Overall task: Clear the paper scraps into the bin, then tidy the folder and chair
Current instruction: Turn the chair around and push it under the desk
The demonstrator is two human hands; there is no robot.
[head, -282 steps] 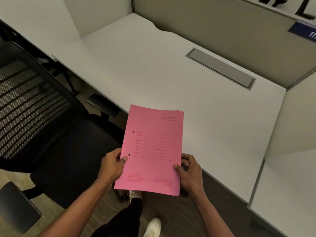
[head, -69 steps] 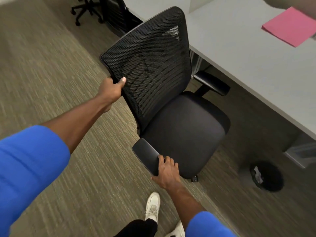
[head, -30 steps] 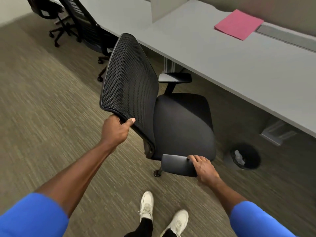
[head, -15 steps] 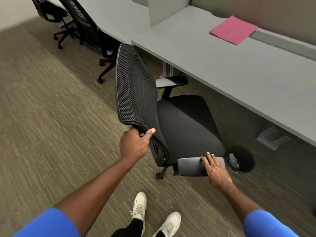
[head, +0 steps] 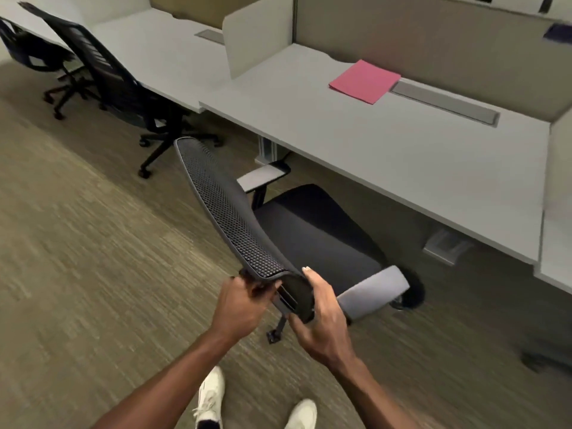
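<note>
A black mesh-backed office chair stands in front of the grey desk, its seat facing the desk edge. My left hand grips the near lower corner of the mesh backrest. My right hand is wrapped around the back's black frame just beside it. A pink folder lies flat at the back of the desk, next to the grey cable flap. The black bin is mostly hidden behind the chair's right armrest.
Two more black chairs stand at the neighbouring desk to the left. White dividers separate the desks. A desk foot sits on the carpet under the right side. My white shoes are below the hands.
My right hand has left the armrest and taken the backrest frame beside my left hand. The chair has turned and sits closer to the desk, covering most of the bin.
</note>
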